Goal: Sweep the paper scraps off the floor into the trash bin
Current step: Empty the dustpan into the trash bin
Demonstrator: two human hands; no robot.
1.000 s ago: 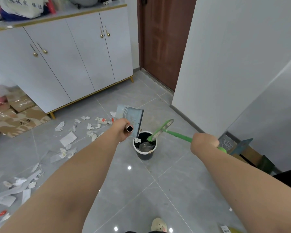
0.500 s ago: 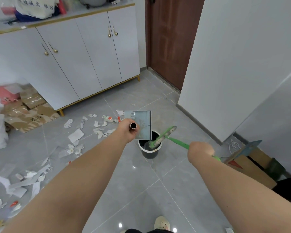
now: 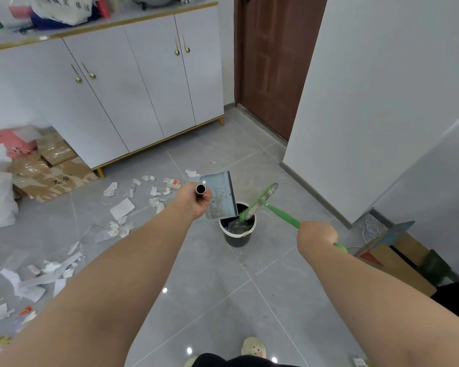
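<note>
A gray tiled floor (image 3: 210, 282) fills the lower frame, bounded by a white wall (image 3: 382, 88) at right, a white cabinet (image 3: 133, 88) with brass handles at upper left and a brown door (image 3: 270, 62) at top center. Flattened cardboard (image 3: 51, 178) lies against the cabinet's foot at the left edge, and an open cardboard box (image 3: 392, 260) sits at the right by the wall. Torn paper scraps (image 3: 122, 207) are strewn over the left half of the floor, from the lower left corner up to a spot just left of center. Near center stands the small black trash bin (image 3: 235, 241), with pale contents showing inside. A gray dustpan (image 3: 219, 194) is tipped above the bin's left rim, its toothed edge pointing down and left. A green broom (image 3: 278, 211) slants in from the right, its bristle end dipping into the bin's mouth. The person's left hand (image 3: 194, 201), at center, is wrapped around the dustpan's metal tube handle, whose open end faces the camera. The right hand (image 3: 317, 233), right of center, is closed around the broom's green stick. A light shoe (image 3: 253, 348) shows at the bottom edge.
</note>
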